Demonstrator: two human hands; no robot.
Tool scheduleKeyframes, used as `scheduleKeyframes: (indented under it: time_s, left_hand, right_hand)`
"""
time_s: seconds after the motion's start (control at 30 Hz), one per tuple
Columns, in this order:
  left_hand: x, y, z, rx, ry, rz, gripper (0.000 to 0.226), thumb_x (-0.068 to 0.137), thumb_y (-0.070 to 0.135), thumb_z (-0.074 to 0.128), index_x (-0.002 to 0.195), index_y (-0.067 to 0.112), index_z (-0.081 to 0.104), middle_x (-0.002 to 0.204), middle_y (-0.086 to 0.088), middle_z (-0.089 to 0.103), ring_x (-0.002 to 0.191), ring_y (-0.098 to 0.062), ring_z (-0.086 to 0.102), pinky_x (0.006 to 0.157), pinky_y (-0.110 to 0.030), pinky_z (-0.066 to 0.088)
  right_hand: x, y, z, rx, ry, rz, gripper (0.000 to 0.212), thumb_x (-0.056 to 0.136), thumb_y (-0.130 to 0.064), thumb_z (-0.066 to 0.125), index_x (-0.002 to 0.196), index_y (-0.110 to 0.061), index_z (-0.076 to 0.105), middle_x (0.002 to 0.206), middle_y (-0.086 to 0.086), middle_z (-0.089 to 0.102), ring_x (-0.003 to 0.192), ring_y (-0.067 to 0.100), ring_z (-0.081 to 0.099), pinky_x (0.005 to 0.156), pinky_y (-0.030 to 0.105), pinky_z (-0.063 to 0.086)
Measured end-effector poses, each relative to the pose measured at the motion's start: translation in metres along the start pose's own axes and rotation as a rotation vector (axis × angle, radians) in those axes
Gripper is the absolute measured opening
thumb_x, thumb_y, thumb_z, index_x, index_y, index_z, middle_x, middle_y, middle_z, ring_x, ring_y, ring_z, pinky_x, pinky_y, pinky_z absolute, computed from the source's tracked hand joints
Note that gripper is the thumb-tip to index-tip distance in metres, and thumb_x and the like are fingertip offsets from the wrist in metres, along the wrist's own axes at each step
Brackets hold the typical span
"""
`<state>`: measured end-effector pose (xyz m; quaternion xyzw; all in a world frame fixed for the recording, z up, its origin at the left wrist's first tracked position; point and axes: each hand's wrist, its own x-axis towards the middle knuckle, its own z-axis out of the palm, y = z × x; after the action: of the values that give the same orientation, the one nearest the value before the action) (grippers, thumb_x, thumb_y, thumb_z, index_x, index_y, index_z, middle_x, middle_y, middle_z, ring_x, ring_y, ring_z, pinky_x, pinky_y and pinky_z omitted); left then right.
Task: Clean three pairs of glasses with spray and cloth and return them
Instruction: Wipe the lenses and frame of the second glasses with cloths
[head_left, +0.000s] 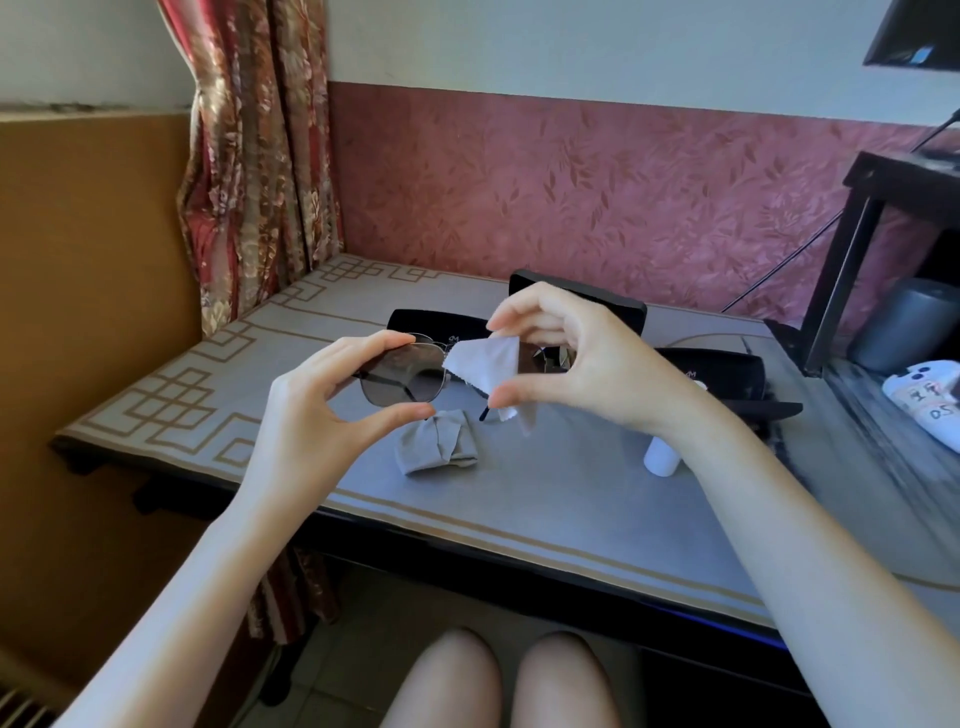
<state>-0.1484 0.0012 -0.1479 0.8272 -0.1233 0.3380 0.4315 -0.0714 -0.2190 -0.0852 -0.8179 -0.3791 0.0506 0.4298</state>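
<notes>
Left hand: the left hand (332, 400) is held above the desk; its forefinger and thumb are curled round one dark lens, and the rim is pinched from above and below.
Right hand: the right hand (576, 358) is raised level with the left, close beside it but not touching; its forefinger and thumb are curved round the white cloth, which is gripped at the other lens.
Glasses: the glasses (402, 379), thin-framed with dark lenses, are held in the air between the two hands, above the middle of the desk. One temple tip is seen hanging below the cloth.
White cloth: the white cloth (485, 364) is draped over the lens on the right-hand side, and a corner is left hanging under the thumb.
Spray bottle: the white spray bottle (661, 457) is stood on the desk, partly hidden behind the right forearm.
Grey cloth: a folded grey cloth (436, 441) is laid on the desk just below the glasses.
Cases: a left black case (436, 323), a rear black case (582, 301) and a right black case (722, 371) are set in a row behind the hands.
Desk: the desk (519, 519) is covered by a grey mat with a pale key-pattern border.
Surroundings: a floral curtain (254, 156) is hung at the far left corner; a grey cylinder (906, 325) and a white device (922, 397) are placed at the right edge.
</notes>
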Motion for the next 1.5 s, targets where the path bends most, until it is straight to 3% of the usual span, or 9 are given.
scheduleKeyframes:
  time_s: [0.17, 0.33, 0.47, 0.63, 0.93, 1.07, 1.2, 1.33, 1.5]
  left_hand:
    - [0.000, 0.002, 0.002, 0.016, -0.002, -0.004, 0.054, 0.067, 0.043, 0.075, 0.117, 0.027, 0.063, 0.112, 0.016, 0.066, 0.109, -0.010, 0.063, 0.098, -0.035, 0.050]
    - [-0.001, 0.002, 0.002, 0.010, -0.003, -0.017, 0.055, 0.068, 0.039, 0.077, 0.118, 0.021, 0.066, 0.111, 0.011, 0.068, 0.108, -0.014, 0.064, 0.098, -0.040, 0.050]
    - [0.000, 0.003, 0.003, 0.015, -0.007, -0.013, 0.055, 0.067, 0.040, 0.077, 0.118, 0.021, 0.066, 0.112, 0.011, 0.068, 0.109, -0.013, 0.063, 0.098, -0.039, 0.050]
    - [0.001, 0.005, 0.004, 0.025, -0.015, -0.011, 0.055, 0.067, 0.040, 0.077, 0.117, 0.022, 0.066, 0.111, 0.014, 0.067, 0.108, -0.010, 0.063, 0.098, -0.034, 0.049]
    - [-0.001, 0.008, 0.006, 0.068, -0.047, 0.017, 0.053, 0.068, 0.034, 0.079, 0.117, 0.017, 0.067, 0.111, 0.015, 0.066, 0.107, -0.002, 0.061, 0.098, -0.021, 0.046]
    - [0.000, 0.011, 0.008, 0.082, -0.059, 0.026, 0.054, 0.068, 0.036, 0.077, 0.118, 0.016, 0.067, 0.111, 0.015, 0.066, 0.106, 0.000, 0.061, 0.097, -0.018, 0.045]
    - [0.000, 0.011, 0.008, 0.088, -0.060, 0.024, 0.054, 0.068, 0.037, 0.077, 0.117, 0.017, 0.067, 0.110, 0.014, 0.066, 0.106, 0.000, 0.061, 0.097, -0.018, 0.045]
    - [0.000, 0.011, 0.010, 0.093, -0.062, 0.026, 0.053, 0.069, 0.035, 0.078, 0.117, 0.017, 0.068, 0.111, 0.014, 0.066, 0.107, 0.000, 0.061, 0.098, -0.019, 0.045]
    - [-0.001, 0.012, 0.011, 0.096, -0.072, 0.030, 0.053, 0.069, 0.035, 0.078, 0.117, 0.017, 0.068, 0.111, 0.015, 0.066, 0.107, 0.002, 0.060, 0.098, -0.016, 0.044]
  right_hand:
    - [-0.004, -0.002, 0.007, -0.195, 0.013, 0.021, 0.053, 0.066, -0.039, 0.086, 0.101, -0.032, 0.047, 0.111, -0.020, 0.060, 0.111, -0.012, 0.051, 0.096, 0.015, 0.040]
    - [-0.005, -0.002, 0.009, -0.209, 0.092, -0.064, 0.007, 0.089, -0.023, 0.067, 0.084, -0.020, 0.064, 0.089, -0.008, 0.069, 0.087, 0.013, 0.061, 0.084, 0.035, 0.046]
    - [-0.005, -0.001, 0.008, -0.152, 0.101, -0.046, 0.010, 0.087, -0.026, 0.070, 0.091, -0.019, 0.065, 0.095, -0.008, 0.070, 0.095, 0.008, 0.063, 0.090, 0.031, 0.047]
    - [-0.008, -0.002, 0.013, -0.273, 0.059, 0.030, 0.053, 0.070, -0.047, 0.080, 0.112, -0.034, 0.050, 0.113, -0.016, 0.060, 0.115, 0.004, 0.054, 0.098, 0.031, 0.044]
    - [-0.009, 0.003, 0.016, -0.349, 0.171, -0.071, 0.011, 0.094, -0.033, 0.059, 0.102, -0.028, 0.064, 0.097, -0.013, 0.069, 0.099, 0.013, 0.062, 0.087, 0.044, 0.048]
    - [-0.009, 0.004, 0.019, -0.368, 0.211, -0.134, 0.012, 0.089, -0.037, 0.066, 0.097, -0.028, 0.067, 0.096, -0.017, 0.068, 0.094, 0.005, 0.060, 0.086, 0.038, 0.047]
    - [-0.010, 0.009, 0.022, -0.506, 0.222, -0.223, 0.039, 0.074, -0.049, 0.076, 0.103, -0.025, 0.065, 0.100, -0.017, 0.067, 0.092, 0.005, 0.058, 0.083, 0.032, 0.045]
    - [-0.011, 0.014, 0.026, -0.608, 0.239, -0.287, 0.034, 0.075, -0.039, 0.072, 0.101, -0.019, 0.064, 0.096, -0.013, 0.068, 0.083, 0.005, 0.052, 0.071, 0.024, 0.036]
    - [-0.013, 0.011, 0.029, -0.467, 0.296, -0.229, 0.018, 0.086, -0.019, 0.057, 0.098, -0.019, 0.071, 0.094, -0.011, 0.071, 0.085, 0.013, 0.063, 0.072, 0.042, 0.052]
